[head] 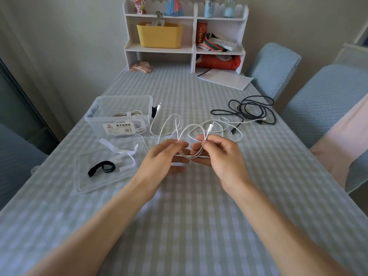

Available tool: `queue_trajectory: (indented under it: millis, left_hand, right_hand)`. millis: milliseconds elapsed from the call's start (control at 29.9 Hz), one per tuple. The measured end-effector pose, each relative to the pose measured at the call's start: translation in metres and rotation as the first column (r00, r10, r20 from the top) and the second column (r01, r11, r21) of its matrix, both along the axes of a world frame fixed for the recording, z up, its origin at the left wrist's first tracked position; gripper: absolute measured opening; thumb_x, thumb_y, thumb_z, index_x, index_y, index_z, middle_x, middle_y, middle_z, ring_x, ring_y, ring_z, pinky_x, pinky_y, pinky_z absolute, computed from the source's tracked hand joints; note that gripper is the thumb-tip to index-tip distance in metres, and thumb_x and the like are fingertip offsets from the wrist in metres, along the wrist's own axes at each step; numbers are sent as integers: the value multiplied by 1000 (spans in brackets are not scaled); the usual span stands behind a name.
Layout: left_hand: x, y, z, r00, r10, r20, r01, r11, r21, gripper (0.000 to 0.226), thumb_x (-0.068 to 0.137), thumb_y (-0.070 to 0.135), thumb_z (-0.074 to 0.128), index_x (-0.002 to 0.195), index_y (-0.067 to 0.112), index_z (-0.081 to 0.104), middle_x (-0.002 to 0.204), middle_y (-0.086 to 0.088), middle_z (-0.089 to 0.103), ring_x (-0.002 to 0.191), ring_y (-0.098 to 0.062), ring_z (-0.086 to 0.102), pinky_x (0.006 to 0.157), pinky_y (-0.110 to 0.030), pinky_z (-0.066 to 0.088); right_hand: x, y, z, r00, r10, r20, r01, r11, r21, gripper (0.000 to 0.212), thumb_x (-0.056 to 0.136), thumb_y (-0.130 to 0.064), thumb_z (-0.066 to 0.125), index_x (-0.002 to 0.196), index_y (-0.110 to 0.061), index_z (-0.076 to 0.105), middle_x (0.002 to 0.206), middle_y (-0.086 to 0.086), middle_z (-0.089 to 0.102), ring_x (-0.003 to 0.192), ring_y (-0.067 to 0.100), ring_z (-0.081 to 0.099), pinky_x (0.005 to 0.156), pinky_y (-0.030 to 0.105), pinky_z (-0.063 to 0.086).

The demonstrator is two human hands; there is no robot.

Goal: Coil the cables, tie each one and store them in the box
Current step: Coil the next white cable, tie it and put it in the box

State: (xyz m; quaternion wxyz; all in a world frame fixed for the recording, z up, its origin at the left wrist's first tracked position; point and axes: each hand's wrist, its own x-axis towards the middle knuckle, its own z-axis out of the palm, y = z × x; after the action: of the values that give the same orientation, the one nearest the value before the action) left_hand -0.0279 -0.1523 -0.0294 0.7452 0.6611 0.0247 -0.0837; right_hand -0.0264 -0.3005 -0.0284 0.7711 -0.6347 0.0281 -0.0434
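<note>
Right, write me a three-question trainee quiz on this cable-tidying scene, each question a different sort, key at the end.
1. True or false: the clear storage box already holds a tied white cable.
2. Which cable is being worked on by the left hand and the right hand?
A. the black cable
B. the white cable
C. neither
3. Fill in: the black strap lies on the clear ____ in front of the box.

Key: 1 true; 2 B; 3 lid.
</note>
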Motion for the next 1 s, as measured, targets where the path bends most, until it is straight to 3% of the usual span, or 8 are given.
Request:
queue_trajectory:
  millis: [167,301,401,568,668,735,835,1002]
  left_hand:
    - [4,10,3,1000,18,-7,-19,974,-227,14,99,11,52,97,6,65,78,-12,68,78,-23,67,77,-35,54]
    - [2,14,3,1000,-8,27,12,987,-159,32,105,21,42,108,1,68,78,-15,66,75,-27,67,73,-34,56]
    - [-1,11,4,999,-20,46,24,995,-92,38,107,25,38,112,4,69,72,-13,63,71,-27,65,73,-36,56]
    - [-2,9,4,998,65,19,-63,993,-102,22,101,20,55,119,18,67,67,-6,63,60,-20,61,67,-32,56]
    - [0,11,2,988,137,75,-138,990,16,18,97,19,62,110,14,72,76,-7,68,57,-20,62,62,-30,55]
    - [-2,10,1,980,107,167,-135,977,167,18,97,21,61,102,12,76,80,-8,70,56,-18,63,61,-28,56]
    - [-4,8,1,951,28,307,-138,929,344,23,101,21,53,95,17,76,72,0,70,56,-14,64,64,-32,59]
    - [-8,9,2,887,-144,439,-110,857,504,35,103,22,48,72,27,63,62,5,64,58,-12,64,65,-28,55]
  right_hand:
    - [-2,-1,-2,998,18,-61,-27,988,-150,22,97,0,49,96,-7,70,72,7,70,67,16,70,63,29,60]
    - [-5,-2,-3,1000,23,-3,-22,927,-374,23,96,-5,49,102,-10,71,74,6,70,66,16,69,66,28,61]
    - [-6,-3,-6,990,48,132,39,809,-587,20,94,-10,52,95,-13,71,63,2,64,54,9,59,55,18,49]
    - [-3,-3,-16,940,184,288,120,612,-781,25,96,-17,56,74,-6,60,55,7,53,51,23,47,54,39,41]
    - [-1,-4,-20,920,217,327,166,541,-825,30,96,-16,56,67,-12,47,56,-4,47,53,17,45,52,40,41]
    - [-1,-4,-22,897,231,378,225,497,-838,29,95,-17,56,69,-20,45,63,-9,42,56,14,44,53,40,42]
    - [-3,-4,-24,844,225,487,355,447,-821,10,94,-17,58,88,-15,65,81,-9,47,63,13,48,51,32,40]
    - [-3,1,-22,758,259,599,484,391,-783,37,97,-24,43,125,-10,65,123,2,59,100,19,60,62,27,51]
